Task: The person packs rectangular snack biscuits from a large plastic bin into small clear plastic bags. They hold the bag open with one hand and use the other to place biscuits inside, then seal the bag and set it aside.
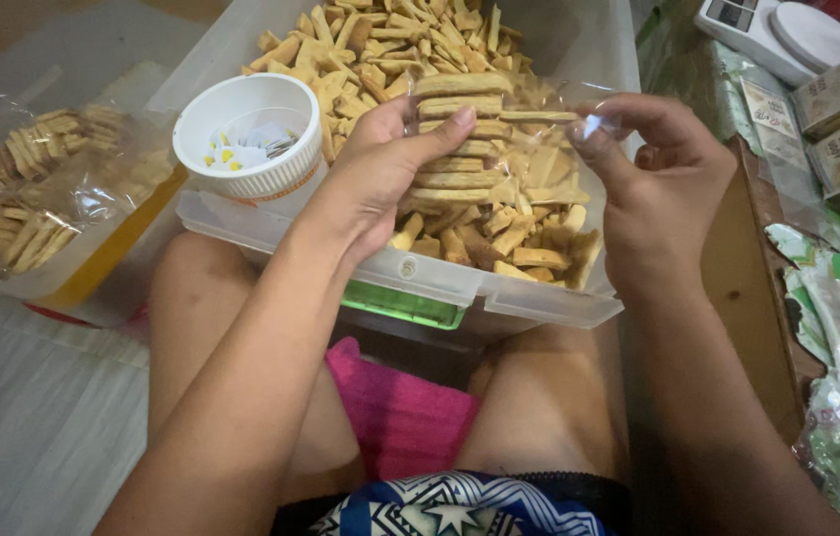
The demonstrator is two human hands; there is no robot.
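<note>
Floor-level workspace, seated person's knees under a clear plastic bin (410,266) of tan cracker sticks (390,40). Left hand (370,174) and right hand (658,189) each pinch closed on a clear bag of stacked crackers (480,149), held above the bin's near rim. White cup (246,134) sits just left, crowding the left hand. Filled bags (33,189) far left; packets (837,328) right; scale (777,30) cut off by the frame. Cup contents unclear.

A white cup (246,134) blocks the clear bin's (539,303) left corner (crackers (390,50) heaped behind); its right half lies open.
</note>
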